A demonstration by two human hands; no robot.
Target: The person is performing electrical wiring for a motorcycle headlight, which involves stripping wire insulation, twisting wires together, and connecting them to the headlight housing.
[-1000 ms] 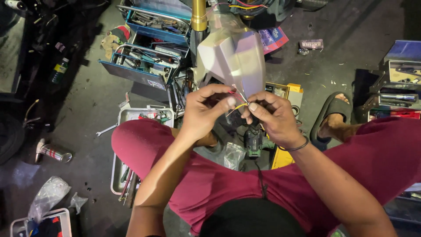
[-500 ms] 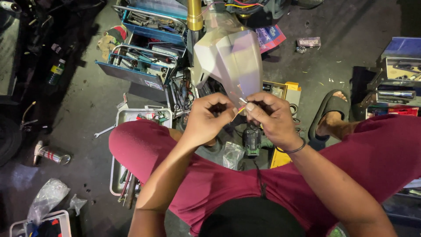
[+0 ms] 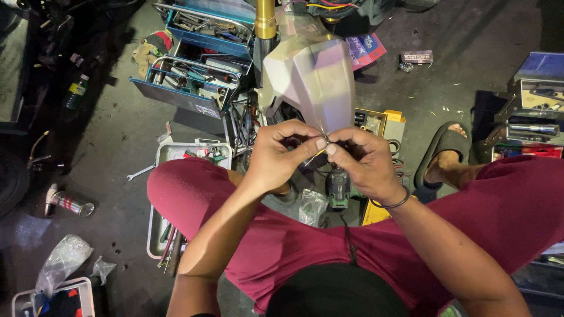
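Cluttered floor unchanged; left hand (image 3: 282, 154) and right hand (image 3: 361, 159) still pinch wire (image 3: 320, 154).

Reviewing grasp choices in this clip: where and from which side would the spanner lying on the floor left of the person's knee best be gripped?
Grip the spanner at mid-shank, coming straight down from above. It lies flat on the bare floor, its slim handle clear of the white tray, so fingers can likely pinch across its narrow sides; the ends are wider and sit nearer the tray.
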